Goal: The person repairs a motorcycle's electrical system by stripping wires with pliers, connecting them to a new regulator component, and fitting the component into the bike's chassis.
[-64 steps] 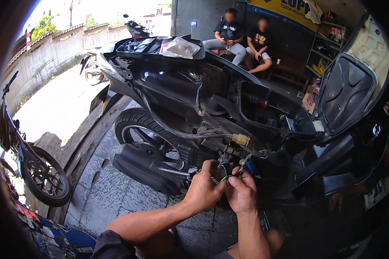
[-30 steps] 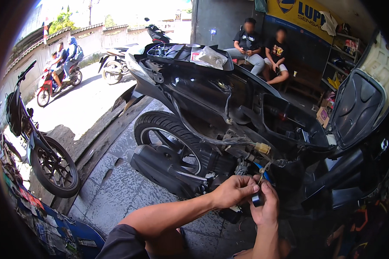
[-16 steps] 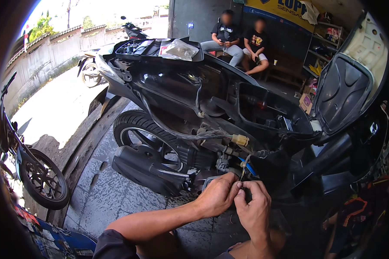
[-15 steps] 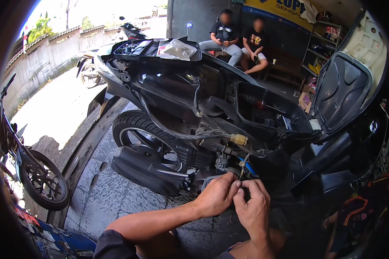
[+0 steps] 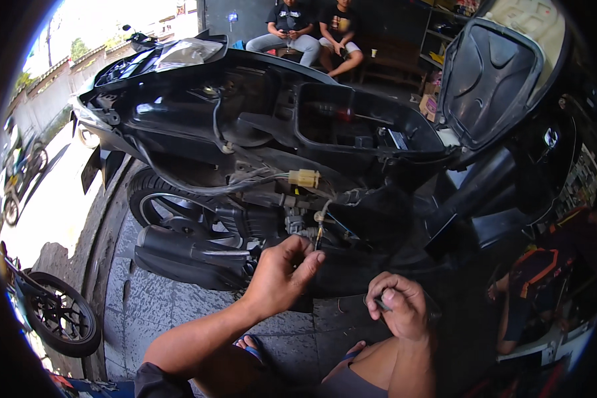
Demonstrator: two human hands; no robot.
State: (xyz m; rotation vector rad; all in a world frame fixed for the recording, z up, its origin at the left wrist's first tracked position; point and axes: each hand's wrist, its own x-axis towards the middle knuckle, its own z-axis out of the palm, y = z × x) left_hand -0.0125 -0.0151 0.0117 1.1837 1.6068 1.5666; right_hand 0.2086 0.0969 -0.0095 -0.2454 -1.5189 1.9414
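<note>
My left hand [image 5: 278, 272] is pinched on thin wires [image 5: 320, 239] below a small pale connector [image 5: 322, 217] on the stripped black scooter [image 5: 192, 113]. My right hand [image 5: 401, 308], down and right of it, is curled around a small dark object [image 5: 383, 302], partly hidden in my fingers. A wiring loom [image 5: 205, 187] with a yellowish plug [image 5: 304, 178] runs above both hands. The wheel [image 5: 152, 196] and engine casing [image 5: 166, 259] lie below the loom. The open storage compartment [image 5: 308, 132] has its raised seat [image 5: 487, 86] at the right.
Two people [image 5: 288, 40] [image 5: 338, 43] sit against the back wall beside shelves [image 5: 441, 36]. A crouching person [image 5: 537, 278] is at the right. Another motorcycle [image 5: 53, 312] stands at lower left; a rider [image 5: 20, 159] is on the sunlit road. Tiled floor [image 5: 146, 318] lies below.
My hands, earlier together at the wires, have moved apart, my right hand shifting right and down with the dark object. The view has shifted, and a different rider is visible on the road.
</note>
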